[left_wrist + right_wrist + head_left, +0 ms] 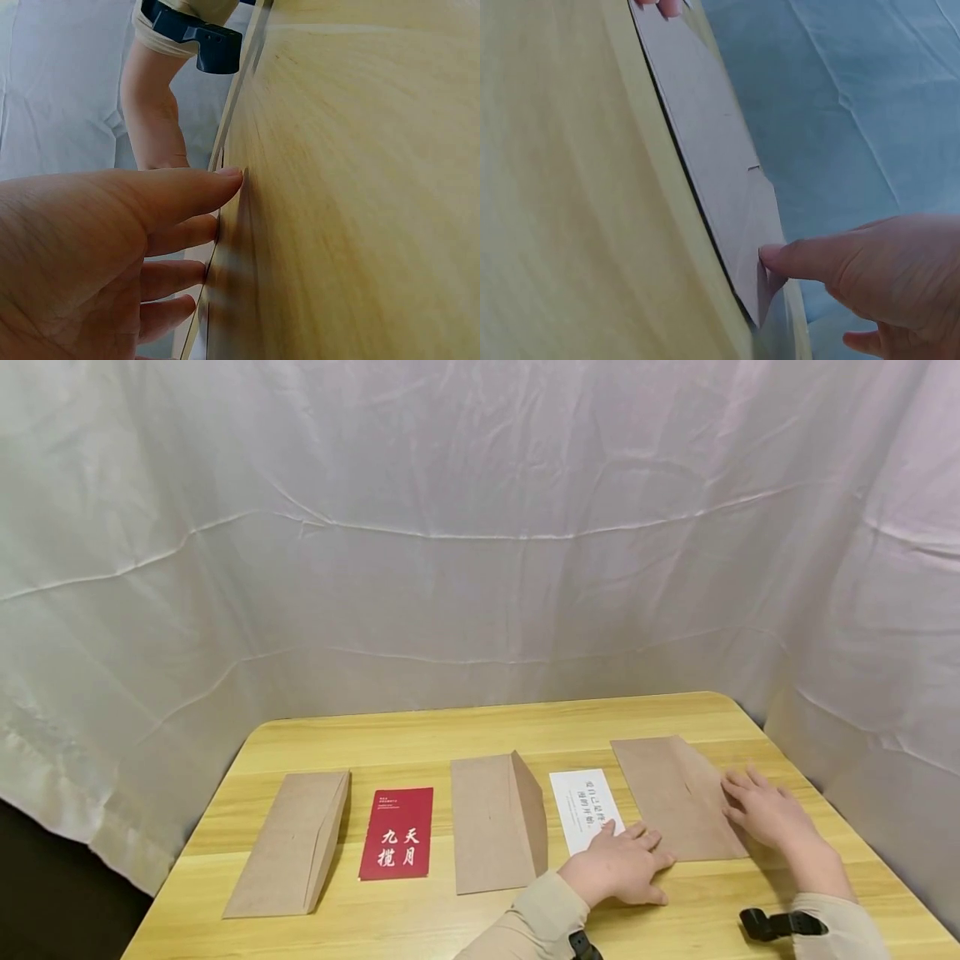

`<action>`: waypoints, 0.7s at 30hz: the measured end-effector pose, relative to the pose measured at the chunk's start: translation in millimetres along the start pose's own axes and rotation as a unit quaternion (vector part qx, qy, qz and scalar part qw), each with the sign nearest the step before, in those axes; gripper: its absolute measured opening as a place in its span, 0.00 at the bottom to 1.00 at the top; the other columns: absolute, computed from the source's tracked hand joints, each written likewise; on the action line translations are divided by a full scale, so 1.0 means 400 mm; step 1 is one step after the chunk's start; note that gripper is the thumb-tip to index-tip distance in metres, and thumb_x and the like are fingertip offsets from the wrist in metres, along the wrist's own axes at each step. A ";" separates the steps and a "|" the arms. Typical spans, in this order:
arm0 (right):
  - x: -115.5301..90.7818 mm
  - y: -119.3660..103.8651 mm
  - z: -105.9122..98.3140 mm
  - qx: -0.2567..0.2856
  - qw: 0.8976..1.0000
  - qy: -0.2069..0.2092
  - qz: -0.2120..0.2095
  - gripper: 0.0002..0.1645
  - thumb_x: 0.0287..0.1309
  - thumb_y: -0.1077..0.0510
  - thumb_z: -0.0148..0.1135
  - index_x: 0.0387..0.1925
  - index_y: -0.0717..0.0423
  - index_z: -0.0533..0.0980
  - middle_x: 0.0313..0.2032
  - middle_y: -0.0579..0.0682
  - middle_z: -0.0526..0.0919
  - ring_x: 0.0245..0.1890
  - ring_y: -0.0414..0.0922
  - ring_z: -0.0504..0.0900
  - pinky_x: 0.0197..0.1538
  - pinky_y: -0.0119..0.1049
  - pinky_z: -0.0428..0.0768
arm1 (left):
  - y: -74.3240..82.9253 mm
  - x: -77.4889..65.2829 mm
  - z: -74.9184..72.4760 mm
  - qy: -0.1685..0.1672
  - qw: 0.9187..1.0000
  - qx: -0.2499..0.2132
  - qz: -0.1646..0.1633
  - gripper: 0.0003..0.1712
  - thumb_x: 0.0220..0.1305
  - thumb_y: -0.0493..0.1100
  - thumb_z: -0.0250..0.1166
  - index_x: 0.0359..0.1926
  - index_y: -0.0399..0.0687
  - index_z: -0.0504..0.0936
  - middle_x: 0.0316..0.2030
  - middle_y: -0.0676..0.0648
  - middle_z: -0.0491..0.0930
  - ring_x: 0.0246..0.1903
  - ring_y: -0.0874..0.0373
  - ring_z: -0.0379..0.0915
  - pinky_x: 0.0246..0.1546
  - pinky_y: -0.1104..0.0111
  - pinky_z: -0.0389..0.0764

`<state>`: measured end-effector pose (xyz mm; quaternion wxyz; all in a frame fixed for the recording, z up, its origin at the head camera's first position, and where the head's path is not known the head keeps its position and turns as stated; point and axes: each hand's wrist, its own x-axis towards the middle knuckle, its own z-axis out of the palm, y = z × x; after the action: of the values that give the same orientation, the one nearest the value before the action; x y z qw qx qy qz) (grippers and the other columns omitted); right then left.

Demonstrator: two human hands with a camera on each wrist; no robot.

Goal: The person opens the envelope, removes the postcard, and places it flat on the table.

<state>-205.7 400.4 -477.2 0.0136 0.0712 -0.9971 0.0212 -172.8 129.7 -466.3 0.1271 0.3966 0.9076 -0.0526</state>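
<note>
My left hand [622,864] rests with spread, straight fingers on the lower left corner of a brown paper envelope [675,802] and the wood table [360,935]. Its fingertips overlap the lower end of a white card [581,802] with dark Chinese characters. At the envelope's right side, my right hand [772,814] touches the flap with extended fingers. In the right wrist view the thumb [776,259] lies against the flap of this envelope [705,120], whose end is bent. The left wrist view shows the left thumb [202,187] low over the table, beside the other fingers.
Left of the white card lies a second brown envelope [483,827], its flap raised along the right side. Further left are a red card [397,835] with white characters and a third envelope [288,843]. A pale curtain [480,593] surrounds the table's back and sides.
</note>
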 end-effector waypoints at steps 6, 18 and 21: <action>0.003 0.006 0.005 0.023 1.000 -0.009 -0.007 0.29 0.61 0.55 0.61 0.59 0.68 0.73 0.60 0.72 0.72 0.61 0.73 0.66 0.57 0.72 0.65 | 0.000 0.001 0.000 -0.002 1.000 0.000 -0.001 0.33 0.63 0.73 0.52 0.69 0.88 0.56 0.73 0.71 0.49 0.74 0.70 0.43 0.73 0.61 0.55; 0.003 0.039 0.023 0.076 0.997 -0.027 -0.013 0.32 0.65 0.50 0.59 0.63 0.67 0.70 0.62 0.74 0.68 0.61 0.75 0.65 0.54 0.73 0.66 | 0.019 0.019 -0.005 0.032 0.999 0.025 -0.006 0.32 0.61 0.72 0.55 0.66 0.85 0.64 0.70 0.68 0.60 0.73 0.65 0.52 0.72 0.56 0.58; 0.003 0.039 0.021 0.078 0.997 -0.027 -0.010 0.32 0.65 0.49 0.58 0.63 0.66 0.70 0.62 0.74 0.68 0.61 0.75 0.65 0.54 0.73 0.66 | 0.028 0.036 -0.010 0.051 0.998 0.036 -0.005 0.29 0.60 0.72 0.57 0.63 0.83 0.69 0.66 0.68 0.64 0.70 0.64 0.56 0.71 0.55 0.60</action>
<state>-209.3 415.4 -486.2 -0.0188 0.0826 -0.9916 0.0973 -174.7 148.3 -466.4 0.0660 0.3988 0.9123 -0.0653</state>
